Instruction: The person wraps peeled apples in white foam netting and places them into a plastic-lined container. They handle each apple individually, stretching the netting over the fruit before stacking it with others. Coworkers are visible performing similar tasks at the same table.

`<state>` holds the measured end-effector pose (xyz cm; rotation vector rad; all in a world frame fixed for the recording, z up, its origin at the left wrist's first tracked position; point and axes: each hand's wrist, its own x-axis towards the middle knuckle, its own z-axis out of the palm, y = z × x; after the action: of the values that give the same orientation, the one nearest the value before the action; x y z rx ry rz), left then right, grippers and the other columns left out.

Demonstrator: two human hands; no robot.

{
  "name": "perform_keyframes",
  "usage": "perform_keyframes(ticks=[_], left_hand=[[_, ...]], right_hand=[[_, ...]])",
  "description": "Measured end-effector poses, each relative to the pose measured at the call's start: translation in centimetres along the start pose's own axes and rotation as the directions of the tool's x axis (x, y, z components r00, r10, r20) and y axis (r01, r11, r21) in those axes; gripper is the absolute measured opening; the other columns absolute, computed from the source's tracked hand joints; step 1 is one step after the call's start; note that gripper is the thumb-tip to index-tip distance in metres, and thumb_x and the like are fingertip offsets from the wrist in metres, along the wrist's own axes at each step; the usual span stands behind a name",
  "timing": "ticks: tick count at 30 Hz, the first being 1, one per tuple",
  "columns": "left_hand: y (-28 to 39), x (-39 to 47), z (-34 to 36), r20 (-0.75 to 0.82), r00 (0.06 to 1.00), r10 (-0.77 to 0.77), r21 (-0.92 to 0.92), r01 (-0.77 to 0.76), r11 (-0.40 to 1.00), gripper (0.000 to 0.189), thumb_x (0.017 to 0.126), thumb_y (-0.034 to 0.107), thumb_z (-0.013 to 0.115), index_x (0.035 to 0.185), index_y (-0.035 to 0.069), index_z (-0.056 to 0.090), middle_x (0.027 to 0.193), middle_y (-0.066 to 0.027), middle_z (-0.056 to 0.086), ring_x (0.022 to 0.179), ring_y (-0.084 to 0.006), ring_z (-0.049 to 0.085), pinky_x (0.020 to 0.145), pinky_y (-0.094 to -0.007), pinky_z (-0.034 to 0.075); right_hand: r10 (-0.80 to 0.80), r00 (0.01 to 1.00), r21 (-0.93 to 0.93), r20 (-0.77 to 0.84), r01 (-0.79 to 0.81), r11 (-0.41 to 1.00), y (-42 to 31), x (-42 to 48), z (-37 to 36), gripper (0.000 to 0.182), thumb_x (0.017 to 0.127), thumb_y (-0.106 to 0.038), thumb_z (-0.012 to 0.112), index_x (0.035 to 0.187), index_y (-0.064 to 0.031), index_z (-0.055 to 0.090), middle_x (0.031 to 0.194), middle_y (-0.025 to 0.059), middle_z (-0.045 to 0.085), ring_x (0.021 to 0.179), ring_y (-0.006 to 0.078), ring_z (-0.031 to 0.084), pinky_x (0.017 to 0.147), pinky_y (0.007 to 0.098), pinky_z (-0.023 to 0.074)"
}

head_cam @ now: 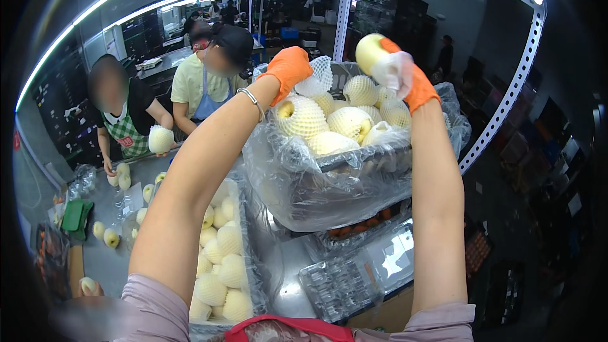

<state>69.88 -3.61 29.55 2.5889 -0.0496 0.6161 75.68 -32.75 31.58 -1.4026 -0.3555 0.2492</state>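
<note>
My left hand, in an orange glove, pinches a white foam net sleeve over the left rear of a plastic-lined crate. Up at the crate's right rear, my right hand, gloved alike, grips a pale yellow fruit, apple- or pear-like. Whitish, blurred wrapping hangs between that fruit and the glove. Piled in the crate are several net-sleeved fruits, some with the yellow end bare. A lower crate of sleeved fruit stands left of it, partly behind my left forearm.
Clear plastic trays lie before me on the metal table. Across the table, one person holds a sleeved fruit; another person stands alongside. Loose fruits and a green object lie left. A perforated metal post rises right.
</note>
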Motion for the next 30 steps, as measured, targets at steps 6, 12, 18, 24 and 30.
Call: perform_keyframes(ticks=[6,12,18,24,30], left_hand=[[1.9,0.6,0.5,-0.123,0.988,0.089,-0.123,-0.104,0.987,0.019,0.083,0.017,0.07,0.098,0.008,0.078,0.1,-0.0179,0.076,0.097,-0.0396,0.071,0.086,-0.0426,0.057],[2.1,1.2,1.1,-0.04,0.976,0.216,-0.492,-0.207,0.846,0.023,0.085,0.021,0.077,0.101,0.005,0.074,0.093,-0.0111,0.073,0.085,-0.0264,0.07,0.078,-0.0377,0.056],[3.8,-1.9,-1.5,0.189,0.982,-0.004,-0.819,0.16,0.551,0.021,0.091,0.012,0.072,0.11,0.01,0.064,0.098,-0.0021,0.063,0.092,-0.0192,0.063,0.087,-0.0344,0.053],[1.9,-0.8,0.4,-0.245,0.944,0.219,-0.163,-0.263,0.951,0.021,0.091,0.013,0.071,0.11,0.011,0.062,0.101,-0.0075,0.063,0.096,-0.0189,0.064,0.089,-0.0377,0.052],[2.1,-1.2,0.3,-0.297,0.951,0.086,-0.292,-0.176,0.94,0.019,0.095,0.014,0.071,0.111,0.008,0.066,0.102,-0.0079,0.069,0.094,-0.0185,0.069,0.079,-0.0351,0.055]], right_hand=[[-0.164,0.934,0.396,0.318,0.026,0.918,0.3,-4.6,3.3,0.046,0.103,-0.038,0.063,0.144,-0.0171,0.061,0.099,0.0125,0.067,0.064,0.0218,0.064,0.045,0.0269,0.0531],[-0.055,0.961,0.029,0.269,0.049,0.998,1.5,-2.8,3.8,0.046,0.1,-0.046,0.069,0.125,-0.0064,0.071,0.102,0.0058,0.07,0.088,0.014,0.063,0.075,0.0287,0.0519],[-0.013,0.981,0.062,0.191,0.001,0.998,1.5,-2.5,3.4,0.052,0.099,-0.048,0.07,0.129,-0.0065,0.069,0.106,0.007,0.069,0.089,0.0147,0.064,0.074,0.0286,0.0525],[-0.081,0.983,0.072,0.166,0.07,0.995,1.5,-1.3,4.0,0.053,0.097,-0.05,0.072,0.129,-0.0078,0.07,0.108,0.0096,0.07,0.089,0.0155,0.066,0.073,0.0298,0.0536],[-0.094,0.995,-0.019,0.044,0.095,0.995,1.3,-2.2,4.9,0.056,0.091,-0.047,0.078,0.126,-0.003,0.07,0.109,0.0125,0.072,0.089,0.0184,0.068,0.072,0.0321,0.055]])
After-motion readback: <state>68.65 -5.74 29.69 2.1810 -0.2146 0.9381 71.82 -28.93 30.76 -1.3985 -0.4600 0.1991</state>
